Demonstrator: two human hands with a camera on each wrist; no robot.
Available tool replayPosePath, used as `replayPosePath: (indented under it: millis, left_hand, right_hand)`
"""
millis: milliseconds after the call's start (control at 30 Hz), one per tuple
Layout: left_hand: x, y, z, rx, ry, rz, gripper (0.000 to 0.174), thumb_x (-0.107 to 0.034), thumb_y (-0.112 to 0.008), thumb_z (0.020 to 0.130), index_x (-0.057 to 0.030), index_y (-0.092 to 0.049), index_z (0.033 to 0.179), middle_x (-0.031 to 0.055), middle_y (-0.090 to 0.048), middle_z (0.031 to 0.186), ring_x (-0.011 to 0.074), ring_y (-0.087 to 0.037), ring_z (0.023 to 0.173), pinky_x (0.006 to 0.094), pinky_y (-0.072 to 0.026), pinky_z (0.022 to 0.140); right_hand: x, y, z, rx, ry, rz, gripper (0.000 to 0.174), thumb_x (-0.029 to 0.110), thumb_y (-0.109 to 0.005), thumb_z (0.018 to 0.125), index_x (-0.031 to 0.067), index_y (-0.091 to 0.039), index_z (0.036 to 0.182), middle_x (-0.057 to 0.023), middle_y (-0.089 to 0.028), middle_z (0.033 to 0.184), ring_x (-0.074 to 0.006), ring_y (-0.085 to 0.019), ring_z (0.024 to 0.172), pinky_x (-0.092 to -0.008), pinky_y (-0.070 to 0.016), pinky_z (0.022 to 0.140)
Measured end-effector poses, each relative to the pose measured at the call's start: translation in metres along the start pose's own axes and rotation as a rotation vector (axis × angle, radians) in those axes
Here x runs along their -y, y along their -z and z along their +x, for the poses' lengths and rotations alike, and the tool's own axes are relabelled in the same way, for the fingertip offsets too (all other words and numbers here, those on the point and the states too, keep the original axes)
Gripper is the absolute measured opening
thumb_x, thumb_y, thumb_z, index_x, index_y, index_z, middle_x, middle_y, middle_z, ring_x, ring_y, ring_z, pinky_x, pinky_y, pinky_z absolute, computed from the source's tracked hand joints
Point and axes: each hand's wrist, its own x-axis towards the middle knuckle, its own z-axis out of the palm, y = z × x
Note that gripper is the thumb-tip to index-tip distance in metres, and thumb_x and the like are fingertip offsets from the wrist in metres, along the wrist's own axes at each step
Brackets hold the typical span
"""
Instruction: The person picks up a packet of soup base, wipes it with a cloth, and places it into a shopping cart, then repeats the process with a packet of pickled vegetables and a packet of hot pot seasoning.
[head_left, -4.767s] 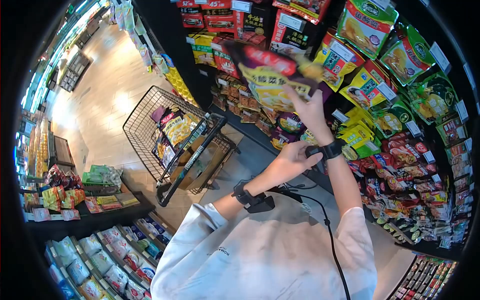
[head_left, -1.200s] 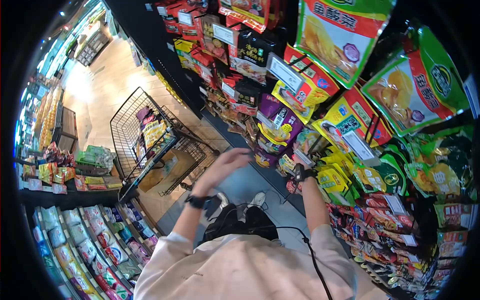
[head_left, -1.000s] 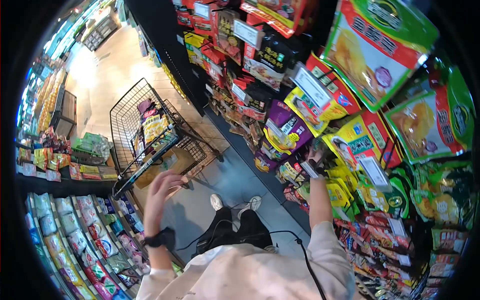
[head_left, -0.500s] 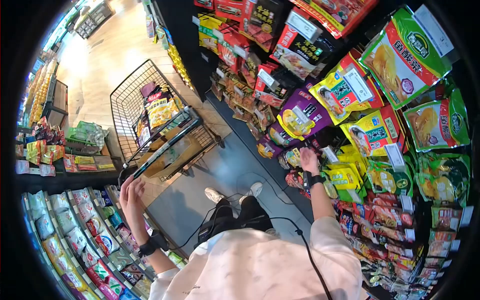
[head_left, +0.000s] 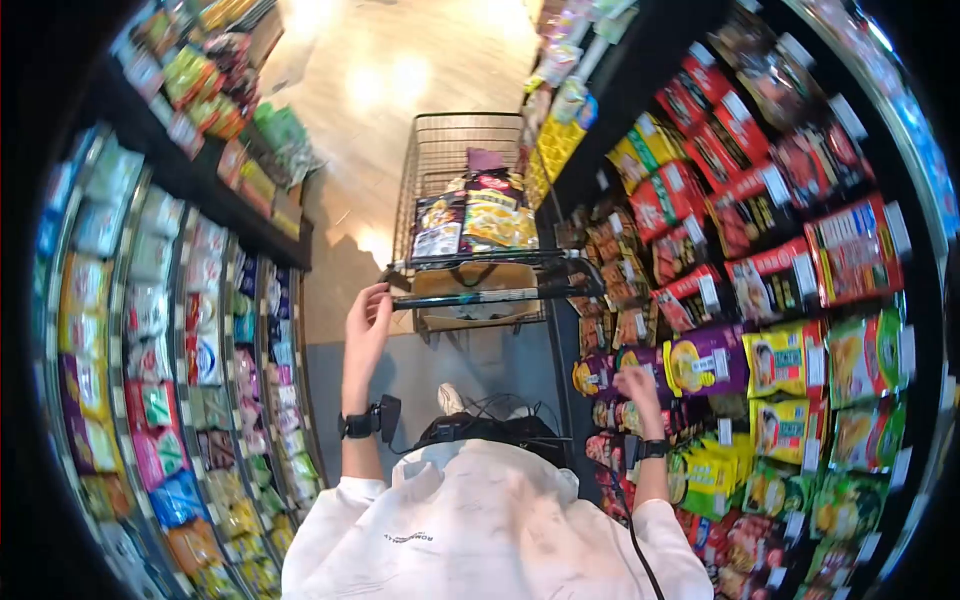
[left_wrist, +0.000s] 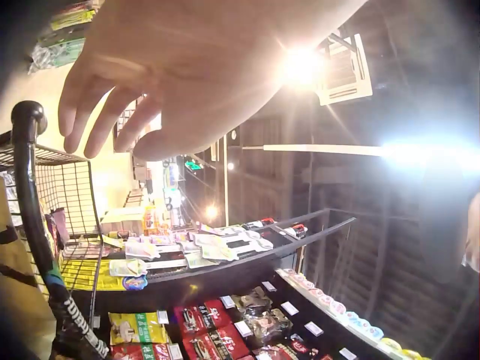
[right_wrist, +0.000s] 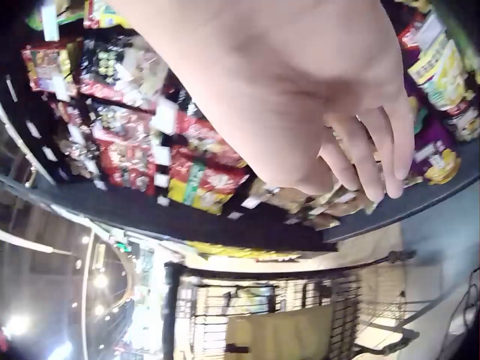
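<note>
My left hand is beside the left end of the shopping cart's handle. In the left wrist view its loosely bent fingers show apart from the handle bar, holding nothing. My right hand hovers by the rack at right, near purple-and-yellow food packets. Relaxed and holding nothing, its fingers droop in the right wrist view. Inside the wire cart lie several black, purple and yellow seasoning packets. A brown cardboard piece shows beneath the handle.
Racks of red, yellow and green packets line the right side. Sloping shelves of bagged goods run along the left. A tan floor stretches beyond the cart. A black cable hangs by my right arm.
The packet my right hand held earlier has left it. That hand has drawn back from the rack. My view has turned toward the cart, and my left hand now lies by its handle.
</note>
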Motion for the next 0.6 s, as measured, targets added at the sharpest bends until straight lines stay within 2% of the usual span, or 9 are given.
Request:
replayPosePath:
  millis: [67,133,200,267,333,400,467,533,600]
  left_hand:
    - [-0.005,0.005,0.001,-0.006,0.021,-0.002,0.030,-0.018,-0.061,0.101,0.0003,-0.061,0.125,0.0076,-0.068,0.105,0.0130,-0.062,0.094,0.0275,-0.0510,0.083]
    - [0.000,0.012,0.005,0.004,0.048,-0.036,0.030,-0.018,-0.060,0.102,-0.0004,-0.061,0.126,0.0077,-0.068,0.107,0.0129,-0.062,0.096,0.0272,-0.0507,0.084]
    - [0.003,0.014,0.006,0.016,0.079,-0.054,0.030,-0.019,-0.060,0.102,-0.0014,-0.062,0.127,0.0079,-0.069,0.111,0.0129,-0.063,0.101,0.0266,-0.0497,0.088]
    - [0.006,0.014,0.005,-0.001,0.092,-0.079,0.030,-0.018,-0.059,0.102,-0.0010,-0.061,0.127,0.0076,-0.069,0.112,0.0125,-0.063,0.101,0.0262,-0.0497,0.087]
    - [0.006,0.014,0.007,-0.028,0.099,-0.096,0.029,-0.017,-0.058,0.103,-0.0007,-0.061,0.127,0.0074,-0.070,0.113,0.0120,-0.064,0.100,0.0257,-0.0497,0.087]
    - [0.004,0.013,0.009,-0.077,0.109,-0.080,0.028,-0.015,-0.057,0.103,-0.0001,-0.061,0.126,0.0072,-0.070,0.111,0.0123,-0.064,0.099,0.0254,-0.0500,0.087]
    - [0.000,0.008,0.012,-0.134,0.107,-0.056,0.028,-0.015,-0.057,0.103,-0.0002,-0.062,0.126,0.0074,-0.071,0.111,0.0127,-0.065,0.098,0.0257,-0.0502,0.087]
    - [-0.001,0.006,0.015,-0.196,0.152,-0.036,0.028,-0.014,-0.057,0.103,0.0015,-0.061,0.125,0.0088,-0.070,0.110,0.0140,-0.065,0.100,0.0271,-0.0505,0.089]
    - [-0.005,0.002,0.019,-0.258,0.195,-0.037,0.027,-0.013,-0.057,0.103,0.0022,-0.061,0.125,0.0097,-0.070,0.109,0.0152,-0.065,0.102,0.0282,-0.0508,0.091]
  right_hand:
    - [0.085,-0.032,0.009,0.084,0.223,-0.111,0.025,0.025,-0.058,0.104,0.0034,-0.064,0.114,-0.0065,-0.071,0.100,-0.0166,-0.069,0.091,-0.0303,-0.0558,0.082]
    - [0.180,-0.073,0.003,0.124,0.336,-0.119,0.023,0.021,-0.055,0.105,0.0017,-0.065,0.113,-0.0068,-0.072,0.100,-0.0149,-0.069,0.090,-0.0281,-0.0542,0.082]
    - [0.250,-0.104,0.012,0.200,0.405,-0.158,0.024,0.023,-0.054,0.106,0.0022,-0.065,0.113,-0.0062,-0.071,0.101,-0.0149,-0.068,0.094,-0.0289,-0.0524,0.086]
    - [0.301,-0.136,0.041,0.348,0.434,-0.049,0.023,0.021,-0.054,0.105,0.0027,-0.064,0.113,-0.0063,-0.070,0.103,-0.0159,-0.068,0.099,-0.0305,-0.0523,0.089]
    - [0.340,-0.176,0.080,0.384,0.368,0.092,0.023,0.020,-0.054,0.104,0.0028,-0.064,0.115,-0.0074,-0.070,0.106,-0.0180,-0.068,0.101,-0.0311,-0.0523,0.091]
    - [0.364,-0.216,0.139,0.497,0.321,0.243,0.024,0.019,-0.054,0.103,0.0019,-0.063,0.117,-0.0087,-0.070,0.108,-0.0201,-0.068,0.103,-0.0317,-0.0517,0.094]
    - [0.370,-0.255,0.210,0.536,0.287,0.266,0.023,0.020,-0.055,0.102,0.0026,-0.063,0.114,-0.0102,-0.070,0.109,-0.0212,-0.068,0.104,-0.0315,-0.0510,0.095]
    - [0.338,-0.289,0.306,0.549,0.137,0.345,0.021,0.019,-0.056,0.101,0.0018,-0.063,0.111,-0.0109,-0.071,0.104,-0.0216,-0.069,0.100,-0.0340,-0.0534,0.093]
    - [0.265,-0.316,0.416,0.510,-0.069,0.328,0.021,0.024,-0.061,0.099,0.0038,-0.065,0.104,-0.0111,-0.072,0.098,-0.0215,-0.071,0.089,-0.0360,-0.0580,0.078]
